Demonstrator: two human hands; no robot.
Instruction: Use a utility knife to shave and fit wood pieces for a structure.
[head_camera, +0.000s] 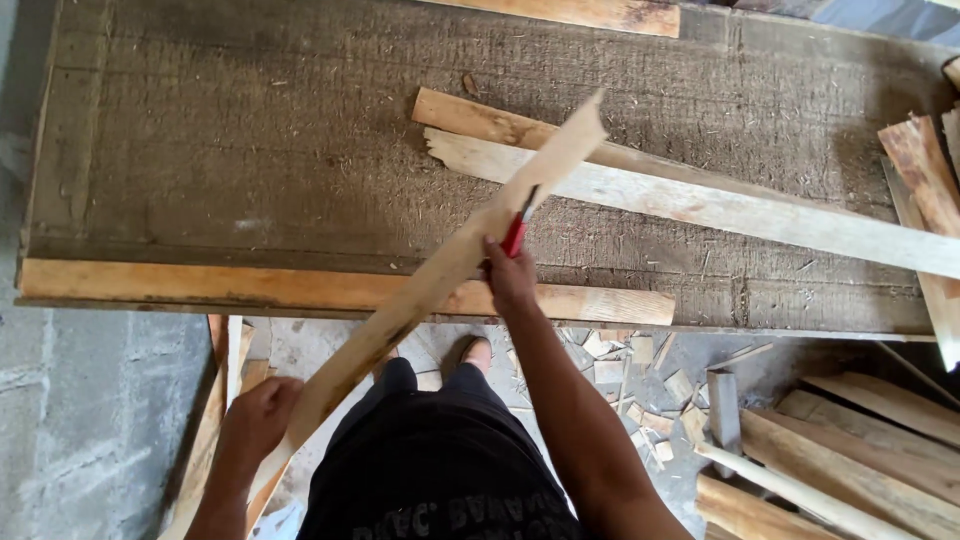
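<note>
Near, the left hand (255, 420) is closed round the low end of a long pale wooden slat (430, 275), which slants up to the right over a wide grey-brown wooden worktable (250, 150). The right hand (510, 280) grips a red-handled tool (517, 232) w/ its tip against the slat's edge, approx. mid-length. Step in hand looks like trimming the edge; the next stroke needs a firm hold and control. Farther right, two pale split boards (700, 200) lie on the table.

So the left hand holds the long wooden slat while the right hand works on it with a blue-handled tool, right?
Not quite: the head view shows the tool's handle is red, not blue. The rest stands: the left hand holds the long wooden slat and the right hand works on it.
</note>
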